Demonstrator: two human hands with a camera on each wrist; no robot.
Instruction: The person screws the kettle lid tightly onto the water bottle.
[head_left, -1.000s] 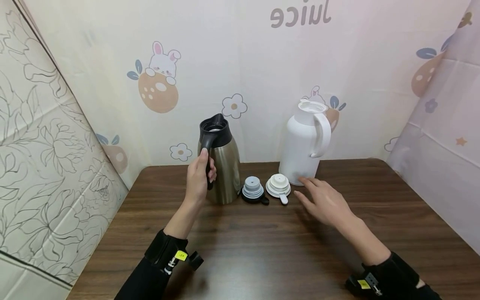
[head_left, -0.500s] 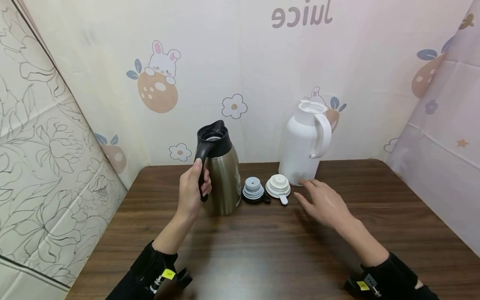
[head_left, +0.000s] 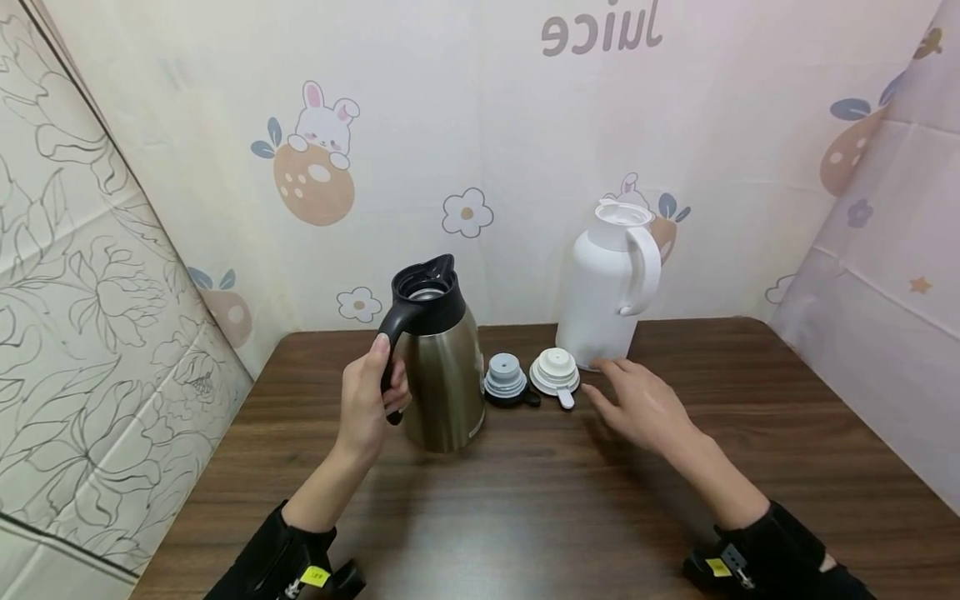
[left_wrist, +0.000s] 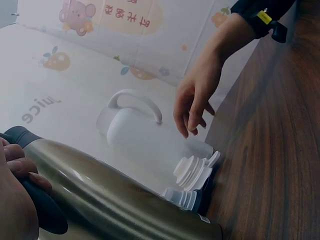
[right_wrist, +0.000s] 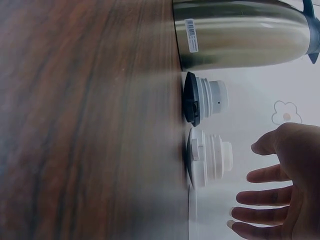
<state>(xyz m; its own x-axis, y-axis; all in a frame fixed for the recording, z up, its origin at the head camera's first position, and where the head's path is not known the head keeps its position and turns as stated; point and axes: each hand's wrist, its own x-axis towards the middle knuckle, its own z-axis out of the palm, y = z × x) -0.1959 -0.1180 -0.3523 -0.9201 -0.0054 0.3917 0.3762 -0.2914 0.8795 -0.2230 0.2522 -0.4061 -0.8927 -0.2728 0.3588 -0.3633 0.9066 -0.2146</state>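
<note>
My left hand (head_left: 363,404) grips the black handle (head_left: 395,325) of a gold-toned steel thermos jug (head_left: 444,392). The jug is upright and lidless, its black-rimmed mouth uncovered; whether its base touches the table I cannot tell. To its right sit two stoppers with their plugs facing up: a grey one on a black cap (head_left: 506,377) and a white one (head_left: 556,372). A white thermos jug (head_left: 600,292), also lidless, stands behind them. My right hand (head_left: 643,404), fingers loosely extended and holding nothing, hovers by the white stopper and the white jug's base.
The brown wooden table (head_left: 495,517) ends at a printed curtain (head_left: 480,108) just behind the jugs. Another patterned sheet (head_left: 112,333) hangs along the left side. Both wrists wear black bands with small cameras.
My left hand has brought the steel jug toward me and slightly left, away from the back edge. The right hand, the stoppers and the white jug have stayed about where they were.
</note>
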